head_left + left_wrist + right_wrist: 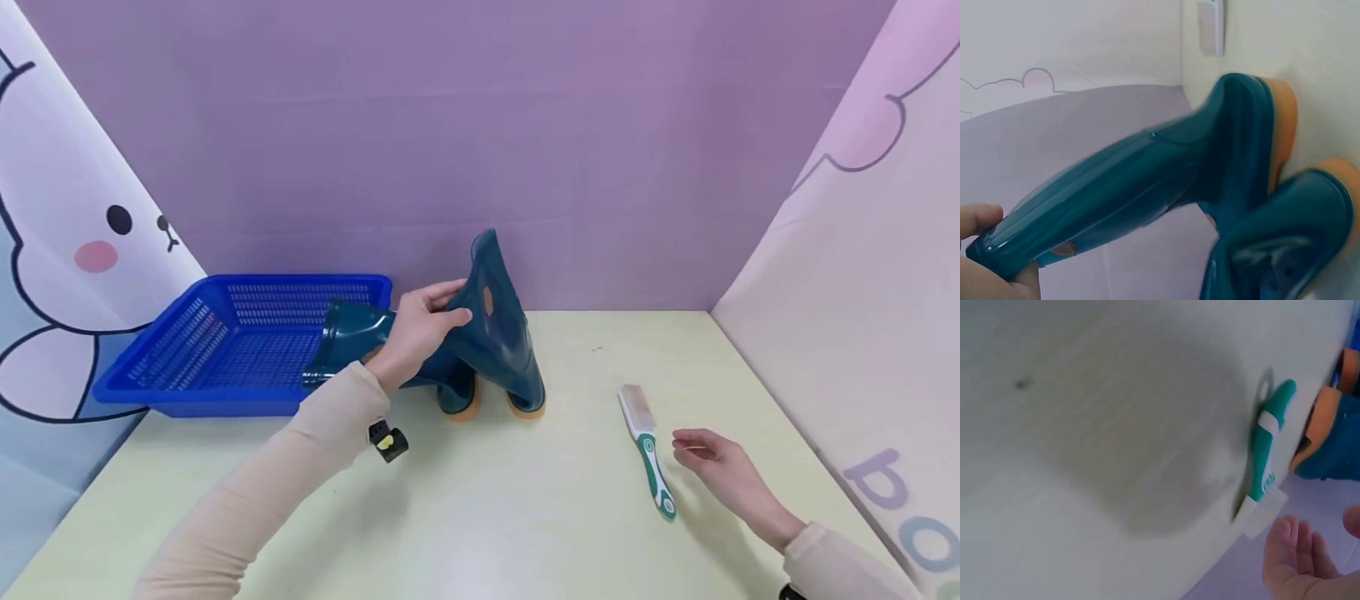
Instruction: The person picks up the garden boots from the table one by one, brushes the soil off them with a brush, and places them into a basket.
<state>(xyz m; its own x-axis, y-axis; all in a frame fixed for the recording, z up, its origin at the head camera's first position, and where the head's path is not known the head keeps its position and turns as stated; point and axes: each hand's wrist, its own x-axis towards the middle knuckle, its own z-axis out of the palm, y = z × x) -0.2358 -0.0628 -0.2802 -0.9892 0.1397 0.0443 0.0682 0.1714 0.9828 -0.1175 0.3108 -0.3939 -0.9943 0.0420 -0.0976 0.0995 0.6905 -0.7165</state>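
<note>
My left hand (420,329) pinches the upper edge of a dark teal rain boot (498,346), thumb on one side and fingers on the other. That boot tilts, its orange sole low at the table; in the left wrist view its shaft (1122,175) runs from the fingers to the foot. A second teal rain boot (352,329) leans beside it, its shaft over the basket's edge, partly hidden by my hand. My right hand (723,475) hovers, loosely bent and holding nothing, right of a green-and-white brush (652,467) lying on the table.
A blue plastic basket (172,392) with slotted sides stands at the back left. The pale table (517,517) meets a purple backdrop (637,167) behind and printed panels at both sides. A black strap device (387,442) is on the left wrist.
</note>
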